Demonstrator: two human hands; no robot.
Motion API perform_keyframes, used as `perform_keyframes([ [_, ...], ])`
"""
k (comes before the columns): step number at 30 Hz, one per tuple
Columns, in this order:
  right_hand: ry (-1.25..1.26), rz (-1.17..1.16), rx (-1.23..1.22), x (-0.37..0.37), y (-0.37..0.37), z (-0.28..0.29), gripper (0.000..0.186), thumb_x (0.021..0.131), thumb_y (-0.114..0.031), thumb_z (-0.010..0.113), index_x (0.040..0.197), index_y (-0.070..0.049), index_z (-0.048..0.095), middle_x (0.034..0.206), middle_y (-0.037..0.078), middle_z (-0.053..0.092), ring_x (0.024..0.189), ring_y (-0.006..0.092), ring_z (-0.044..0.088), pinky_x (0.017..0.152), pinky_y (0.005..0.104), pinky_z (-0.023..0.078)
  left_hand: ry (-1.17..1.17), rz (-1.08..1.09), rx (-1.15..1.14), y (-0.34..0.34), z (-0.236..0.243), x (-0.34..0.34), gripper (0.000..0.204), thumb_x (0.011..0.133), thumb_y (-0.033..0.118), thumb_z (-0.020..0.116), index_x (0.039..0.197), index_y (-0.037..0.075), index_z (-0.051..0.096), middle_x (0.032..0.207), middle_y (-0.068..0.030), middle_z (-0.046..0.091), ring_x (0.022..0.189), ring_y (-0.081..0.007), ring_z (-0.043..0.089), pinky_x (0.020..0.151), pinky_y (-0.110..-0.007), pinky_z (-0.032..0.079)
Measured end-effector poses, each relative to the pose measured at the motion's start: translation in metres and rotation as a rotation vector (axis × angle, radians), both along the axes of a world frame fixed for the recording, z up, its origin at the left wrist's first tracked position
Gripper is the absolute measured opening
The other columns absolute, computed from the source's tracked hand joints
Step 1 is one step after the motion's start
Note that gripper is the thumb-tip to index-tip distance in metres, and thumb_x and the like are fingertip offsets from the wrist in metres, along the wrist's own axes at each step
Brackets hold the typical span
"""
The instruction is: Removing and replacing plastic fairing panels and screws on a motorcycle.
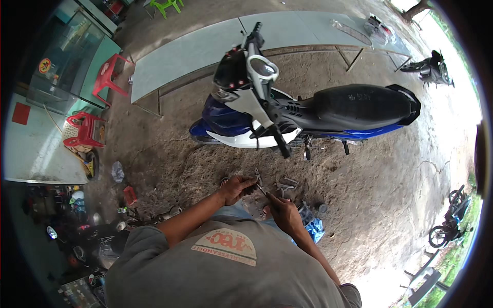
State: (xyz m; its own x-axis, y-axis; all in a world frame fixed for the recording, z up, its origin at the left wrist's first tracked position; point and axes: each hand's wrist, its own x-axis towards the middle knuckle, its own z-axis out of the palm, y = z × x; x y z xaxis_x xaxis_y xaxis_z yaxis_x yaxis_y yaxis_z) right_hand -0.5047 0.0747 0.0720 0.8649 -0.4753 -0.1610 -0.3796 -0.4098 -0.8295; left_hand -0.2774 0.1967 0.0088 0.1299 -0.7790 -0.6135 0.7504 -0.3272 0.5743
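In front of my body, my left hand (239,189) is closed, its thumb and fingers pinched at a small silvery metal piece (258,177). My right hand (284,211) is also closed, wrapped round the end of a thin metal tool (262,190) that slants up toward my left fingers. Whether piece and tool are joined I cannot tell. Just beyond both hands stands a blue, white and black scooter (303,115), its handlebar turned toward me. Loose metal tools (287,183) lie on the ground right of my hands.
A long grey table (179,61) runs behind the scooter. Red plastic chairs (84,131) stand at left, near a glass cabinet (59,61). A dark cup-like container (322,208) and blue plastic (315,230) lie by my right arm. Clutter (77,246) fills the lower left.
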Motion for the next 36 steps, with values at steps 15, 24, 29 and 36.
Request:
perform_keyframes([
  [15, 0.072, 0.255, -0.318, 0.272, 0.117, 0.055, 0.042, 0.094, -0.019, 0.062, 0.137, -0.017, 0.063, 0.088, 0.021, 0.068, 0.073, 0.0401, 0.07, 0.062, 0.0495, 0.056, -0.325, 0.263, -0.017, 0.146, 0.026, 0.228, 0.027, 0.098, 0.023, 0.07, 0.1, -0.004, 0.072, 0.08, -0.0059, 0.069, 0.068, -0.0126, 0.063, 0.063, -0.028, 0.05],
  [24, -0.017, 0.15, -0.12, 0.35, 0.132, 0.06, 0.046, 0.092, -0.012, 0.065, 0.138, -0.013, 0.063, 0.093, 0.025, 0.07, 0.085, 0.044, 0.07, 0.073, 0.0498, 0.056, -0.241, 0.435, -0.047, 0.145, 0.042, 0.295, 0.023, 0.099, 0.022, 0.07, 0.099, -0.001, 0.074, 0.081, -0.0026, 0.068, 0.074, -0.0094, 0.061, 0.07, -0.028, 0.048],
  [29, 0.038, -0.026, 0.201, 0.397, 0.12, 0.047, 0.036, 0.092, -0.013, 0.065, 0.128, -0.007, 0.066, 0.1, 0.028, 0.071, 0.09, 0.0396, 0.073, 0.075, 0.046, 0.057, -0.331, 0.407, -0.028, 0.108, 0.035, 0.337, 0.023, 0.098, 0.025, 0.07, 0.101, 0.002, 0.071, 0.083, -0.0017, 0.067, 0.073, -0.0092, 0.06, 0.067, -0.027, 0.048],
  [36, -0.045, -0.294, 0.27, 0.481, 0.072, 0.017, 0.029, 0.089, -0.017, 0.068, 0.112, 0.001, 0.066, 0.1, 0.024, 0.073, 0.096, 0.0389, 0.072, 0.082, 0.0444, 0.056, -0.068, 0.599, 0.087, 0.032, 0.028, 0.407, 0.018, 0.098, 0.025, 0.072, 0.1, 0.008, 0.069, 0.085, -0.0008, 0.067, 0.071, -0.0076, 0.059, 0.062, -0.023, 0.048],
])
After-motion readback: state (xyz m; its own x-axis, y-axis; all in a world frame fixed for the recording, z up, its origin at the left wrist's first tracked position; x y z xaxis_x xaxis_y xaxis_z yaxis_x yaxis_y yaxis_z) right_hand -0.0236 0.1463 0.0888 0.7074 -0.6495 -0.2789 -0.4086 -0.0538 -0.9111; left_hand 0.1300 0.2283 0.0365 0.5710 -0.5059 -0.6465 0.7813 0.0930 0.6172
